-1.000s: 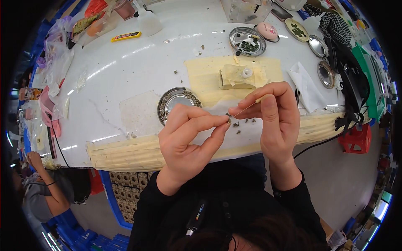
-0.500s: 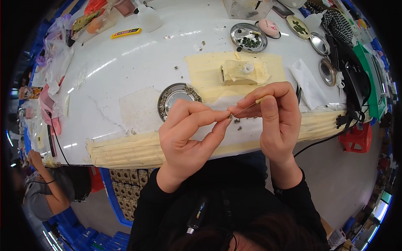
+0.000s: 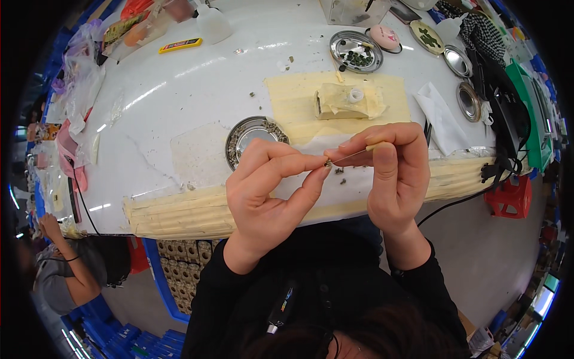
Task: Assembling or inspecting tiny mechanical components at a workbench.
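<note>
Between the thumb and index fingertip of my left hand (image 3: 266, 194) is a tiny grey-brown piece (image 3: 328, 163); its exact kind is too small to make out. My right hand (image 3: 397, 173) pinches the pale yellow handle of a thin needle tool (image 3: 375, 145), whose fine tip reaches to the tiny piece. Behind my left hand stands a round metal dish (image 3: 246, 136) with many similar small pieces along its inner edge. A few loose bits (image 3: 340, 171) lie on white paper between my hands.
Beyond my hands sits a tape-covered block (image 3: 341, 109) bearing a small clear cap (image 3: 356, 94). A metal plate (image 3: 341, 63) of dark green bits stands at the back. Right lie a white cloth (image 3: 442, 122) and metal lids. A yellow box cutter (image 3: 180, 46) lies far left. A co-worker's arm (image 3: 69, 257) shows at left.
My right hand has dipped slightly, and the needle lies at a flatter angle against the tiny piece. My left hand keeps its pinch almost unmoved.
</note>
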{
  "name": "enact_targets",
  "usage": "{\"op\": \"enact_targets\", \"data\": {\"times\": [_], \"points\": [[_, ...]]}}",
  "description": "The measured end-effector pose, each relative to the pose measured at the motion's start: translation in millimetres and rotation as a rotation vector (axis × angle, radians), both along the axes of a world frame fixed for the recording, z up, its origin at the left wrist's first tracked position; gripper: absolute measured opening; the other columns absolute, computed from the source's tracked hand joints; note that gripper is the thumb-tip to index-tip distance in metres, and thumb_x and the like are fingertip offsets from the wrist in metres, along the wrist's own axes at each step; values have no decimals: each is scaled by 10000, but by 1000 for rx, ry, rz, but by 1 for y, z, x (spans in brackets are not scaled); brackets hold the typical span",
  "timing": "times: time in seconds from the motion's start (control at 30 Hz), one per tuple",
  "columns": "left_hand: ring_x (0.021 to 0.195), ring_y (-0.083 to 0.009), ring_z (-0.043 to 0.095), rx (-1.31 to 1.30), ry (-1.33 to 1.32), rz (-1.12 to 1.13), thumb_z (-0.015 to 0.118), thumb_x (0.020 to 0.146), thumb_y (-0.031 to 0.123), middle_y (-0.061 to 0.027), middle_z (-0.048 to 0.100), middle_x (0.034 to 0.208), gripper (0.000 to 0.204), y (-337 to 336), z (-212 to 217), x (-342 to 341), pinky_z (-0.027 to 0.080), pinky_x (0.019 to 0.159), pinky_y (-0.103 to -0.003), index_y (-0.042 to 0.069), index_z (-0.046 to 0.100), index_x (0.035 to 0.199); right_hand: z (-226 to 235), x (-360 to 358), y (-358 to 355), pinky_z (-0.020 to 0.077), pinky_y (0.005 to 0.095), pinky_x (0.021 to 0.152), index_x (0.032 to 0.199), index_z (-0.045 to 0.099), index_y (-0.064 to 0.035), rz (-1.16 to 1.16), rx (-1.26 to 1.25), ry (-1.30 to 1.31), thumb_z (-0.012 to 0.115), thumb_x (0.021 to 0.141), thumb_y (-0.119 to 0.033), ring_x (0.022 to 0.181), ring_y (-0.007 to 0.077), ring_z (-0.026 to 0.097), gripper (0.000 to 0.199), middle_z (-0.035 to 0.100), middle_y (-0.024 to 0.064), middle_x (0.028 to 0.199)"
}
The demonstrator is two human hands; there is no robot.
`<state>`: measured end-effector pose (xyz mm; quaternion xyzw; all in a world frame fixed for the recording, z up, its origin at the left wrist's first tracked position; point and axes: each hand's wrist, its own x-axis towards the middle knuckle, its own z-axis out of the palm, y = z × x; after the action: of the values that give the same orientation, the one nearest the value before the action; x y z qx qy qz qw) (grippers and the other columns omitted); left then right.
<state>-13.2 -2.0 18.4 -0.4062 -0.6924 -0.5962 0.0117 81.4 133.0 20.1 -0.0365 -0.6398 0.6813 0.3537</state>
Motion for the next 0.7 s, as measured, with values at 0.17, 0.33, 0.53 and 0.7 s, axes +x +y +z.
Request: {"op": "enact_targets", "data": {"times": [0.17, 0.33, 0.53, 0.7], "points": [[689, -160, 559, 1, -14, 0, 782, 680, -43, -47, 637, 774, 207, -1, -1, 0, 427, 602, -265, 35, 735, 865, 1, 1, 3, 606, 339, 757, 1040, 404, 44, 8, 174, -45, 352, 1045, -153, 855, 259, 698, 204, 598, 180, 946], [691, -158, 559, 1, -12, -4, 781, 682, -43, -46, 636, 773, 205, -1, -1, -1, 426, 603, -263, 37, 735, 865, 0, 1, 3, 606, 334, 750, 1036, 406, 43, -2, 171, -43, 359, 1045, -164, 855, 259, 698, 212, 599, 180, 946], [709, -106, 508, 13, -10, -26, 755, 723, -54, -44, 618, 793, 172, -1, -2, -1, 358, 608, -235, 10, 726, 880, 0, 1, 2, 608, 338, 749, 1034, 403, 45, -2, 170, -42, 358, 1045, -162, 852, 261, 699, 212, 598, 183, 945], [683, -153, 547, 8, -18, -2, 779, 684, -43, -40, 634, 768, 201, -1, -1, 0, 422, 599, -261, 40, 736, 862, -1, 0, 2, 610, 347, 754, 1035, 400, 44, -3, 160, -41, 355, 1045, -159, 853, 263, 699, 208, 599, 185, 945]]}}
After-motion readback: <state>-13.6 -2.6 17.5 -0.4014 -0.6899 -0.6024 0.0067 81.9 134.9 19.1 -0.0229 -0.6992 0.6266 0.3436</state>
